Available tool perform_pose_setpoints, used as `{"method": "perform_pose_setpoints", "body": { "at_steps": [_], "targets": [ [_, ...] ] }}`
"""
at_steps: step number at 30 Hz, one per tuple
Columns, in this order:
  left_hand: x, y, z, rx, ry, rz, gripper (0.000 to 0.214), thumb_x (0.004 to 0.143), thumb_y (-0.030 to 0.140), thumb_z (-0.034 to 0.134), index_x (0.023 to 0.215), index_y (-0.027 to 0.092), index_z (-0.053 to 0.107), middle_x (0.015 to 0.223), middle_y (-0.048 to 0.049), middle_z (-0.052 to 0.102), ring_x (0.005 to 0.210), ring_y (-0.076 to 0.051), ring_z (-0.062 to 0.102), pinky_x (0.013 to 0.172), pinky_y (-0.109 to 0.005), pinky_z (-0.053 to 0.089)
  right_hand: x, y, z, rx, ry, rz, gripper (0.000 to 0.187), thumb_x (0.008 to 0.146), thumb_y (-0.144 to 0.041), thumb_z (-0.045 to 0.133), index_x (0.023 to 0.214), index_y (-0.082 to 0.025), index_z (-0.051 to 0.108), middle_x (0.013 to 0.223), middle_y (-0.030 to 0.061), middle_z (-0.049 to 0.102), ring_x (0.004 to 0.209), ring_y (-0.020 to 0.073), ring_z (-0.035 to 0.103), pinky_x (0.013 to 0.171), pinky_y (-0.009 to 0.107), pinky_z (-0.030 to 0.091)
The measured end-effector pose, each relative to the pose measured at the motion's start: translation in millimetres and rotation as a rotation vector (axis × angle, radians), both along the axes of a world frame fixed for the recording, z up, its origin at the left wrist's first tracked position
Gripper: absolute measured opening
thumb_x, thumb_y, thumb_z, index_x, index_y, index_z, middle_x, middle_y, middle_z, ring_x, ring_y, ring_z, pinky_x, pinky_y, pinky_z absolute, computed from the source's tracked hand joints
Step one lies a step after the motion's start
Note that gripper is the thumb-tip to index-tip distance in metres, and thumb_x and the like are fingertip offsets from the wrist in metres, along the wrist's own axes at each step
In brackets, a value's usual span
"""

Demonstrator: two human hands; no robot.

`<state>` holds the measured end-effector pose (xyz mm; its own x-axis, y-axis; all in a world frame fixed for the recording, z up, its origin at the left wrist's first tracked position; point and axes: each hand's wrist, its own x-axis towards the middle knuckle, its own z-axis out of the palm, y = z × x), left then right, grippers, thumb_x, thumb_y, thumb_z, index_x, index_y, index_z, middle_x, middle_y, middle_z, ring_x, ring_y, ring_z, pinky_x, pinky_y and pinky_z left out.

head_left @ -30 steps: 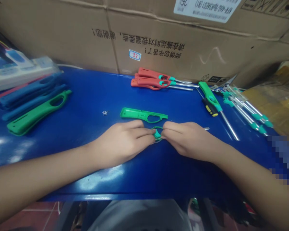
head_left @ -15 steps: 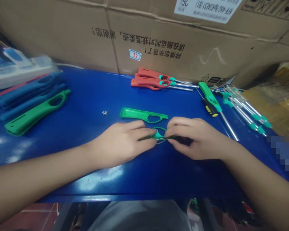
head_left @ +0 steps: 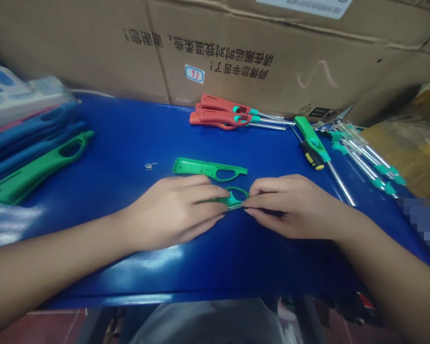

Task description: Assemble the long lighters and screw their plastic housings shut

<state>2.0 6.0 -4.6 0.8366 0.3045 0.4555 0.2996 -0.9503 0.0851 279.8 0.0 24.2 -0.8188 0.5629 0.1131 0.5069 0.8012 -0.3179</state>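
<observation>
Both my hands rest on a blue table (head_left: pixel 129 138), meeting at its middle. My left hand (head_left: pixel 175 210) lies closed over a green plastic lighter shell (head_left: pixel 236 197), whose finger loop shows between the hands. My right hand (head_left: pixel 294 205) pinches the shell's right end, where something thin and dark passes under the fingers. A second green shell half (head_left: pixel 209 168) lies flat just beyond my hands. A few tiny screws (head_left: pixel 149 166) lie to its left.
Orange assembled lighters (head_left: pixel 225 117) lie at the back by a large cardboard box (head_left: pixel 236 52). A green-handled screwdriver (head_left: pixel 313 145) and several metal tubes with teal tips (head_left: pixel 365 160) lie right. Green (head_left: pixel 39 167) and blue shells (head_left: pixel 25 136) are stacked left.
My right hand slid off the shell's loop to the right and now pinches its end. The left hand stayed on the shell. The view has dropped slightly.
</observation>
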Motion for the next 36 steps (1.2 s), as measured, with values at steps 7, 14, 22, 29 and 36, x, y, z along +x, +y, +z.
{"method": "perform_pose_setpoints", "body": {
  "at_steps": [7, 14, 22, 29, 36],
  "targets": [
    [1, 1, 0.5, -0.025, 0.030, 0.017, 0.017, 0.100, 0.022, 0.060, 0.109, 0.017, 0.075, 0.122, -0.0099, 0.074, 0.109, -0.026, 0.069, 0.092, -0.039, 0.060, 1, -4, 0.7, 0.063, -0.022, 0.015, 0.021, 0.102, -0.028, 0.057, 0.109, -0.021, 0.076, 0.081, -0.0018, 0.074, 0.066, 0.0125, 0.064, 0.063, 0.030, 0.039],
    [0, 1, 0.8, -0.035, -0.018, 0.031, 0.015, 0.100, 0.021, 0.062, 0.108, 0.018, 0.075, 0.122, -0.0083, 0.075, 0.106, -0.024, 0.072, 0.093, -0.037, 0.062, 7, 5, 1.9, 0.192, 0.113, -0.102, 0.018, 0.100, -0.023, 0.058, 0.093, -0.021, 0.075, 0.074, -0.0012, 0.073, 0.064, 0.0123, 0.065, 0.062, 0.028, 0.043],
    [-1, 2, -0.1, -0.037, -0.040, 0.021, 0.016, 0.100, 0.024, 0.063, 0.104, 0.017, 0.076, 0.118, -0.0081, 0.077, 0.103, -0.024, 0.075, 0.093, -0.038, 0.063, 57, 60, -8.9, 0.197, 0.271, -0.919, 0.021, 0.088, -0.025, 0.062, 0.102, -0.020, 0.077, 0.085, 0.0060, 0.074, 0.067, 0.0197, 0.063, 0.067, 0.033, 0.051],
    [-2, -1, 4.9, -0.050, -0.042, 0.019, 0.014, 0.096, 0.026, 0.064, 0.103, 0.020, 0.075, 0.117, -0.0072, 0.077, 0.103, -0.024, 0.074, 0.088, -0.035, 0.062, 114, 91, -12.3, 0.136, 0.121, -1.307, 0.037, 0.073, -0.013, 0.063, 0.106, -0.016, 0.078, 0.105, 0.0123, 0.075, 0.092, 0.0273, 0.068, 0.089, 0.041, 0.054],
    [-6, 0, 14.7, -0.138, 0.055, 0.103, 0.024, 0.094, 0.026, 0.057, 0.114, 0.019, 0.066, 0.109, -0.0065, 0.075, 0.096, -0.024, 0.073, 0.079, -0.034, 0.057, 155, 95, -11.9, 0.105, 0.087, -1.542, 0.045, 0.077, -0.011, 0.063, 0.120, -0.016, 0.073, 0.116, 0.0135, 0.073, 0.101, 0.0278, 0.069, 0.090, 0.038, 0.054]
  ]
}}
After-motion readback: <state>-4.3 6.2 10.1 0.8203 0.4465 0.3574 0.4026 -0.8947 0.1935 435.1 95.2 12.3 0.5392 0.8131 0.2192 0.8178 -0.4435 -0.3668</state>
